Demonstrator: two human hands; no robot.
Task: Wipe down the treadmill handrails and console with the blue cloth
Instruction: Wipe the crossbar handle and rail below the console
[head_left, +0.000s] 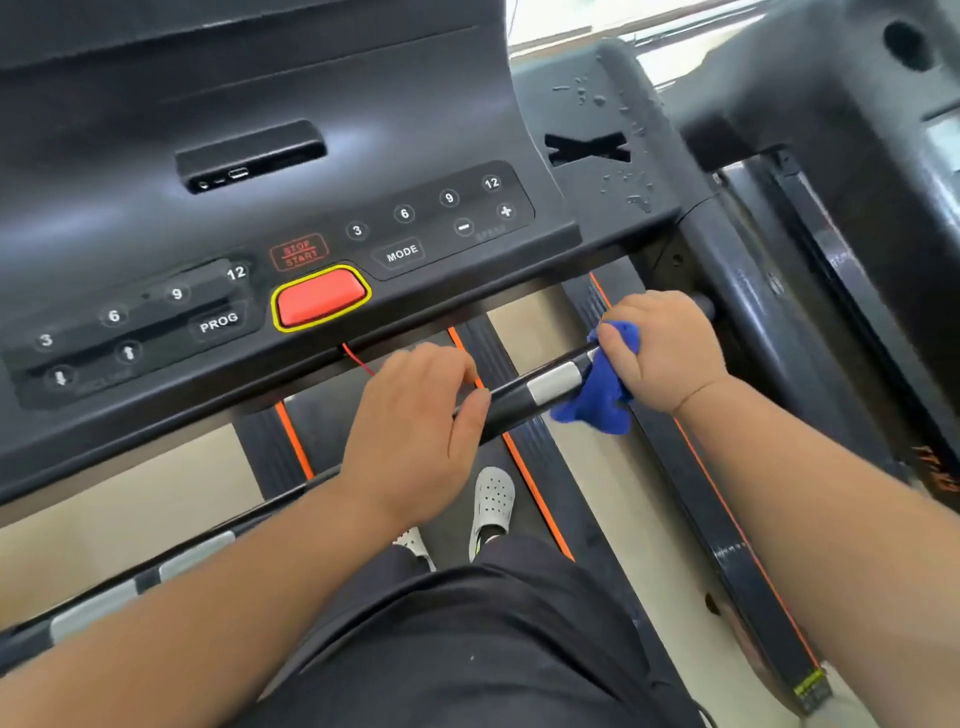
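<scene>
The console (291, 218) fills the upper left of the frame, its button panels and the red stop key (321, 299) sitting just above the hands. Below it, the handrail (530, 389) runs from centre toward the right edge, dark with a silver sensor band. Water droplets (618, 130) bead on the housing at upper right, not yet wiped.

The right hand (665, 351), right of centre, is clenched around the rail with the blue cloth (602, 387) bunched under its palm and thumb; a loose tail of cloth hangs below the rail on the hand's left side. The left hand (421, 415), at centre, rests bent over the rail's free end, bare, grasping only the rail.

A likely risk: the dangling tail leaves part of the rail untouched, since only the bunched portion presses the surface. A sweep upward could also knock the red key or catch the thin red cord (358, 358) hanging beneath the console.
</scene>
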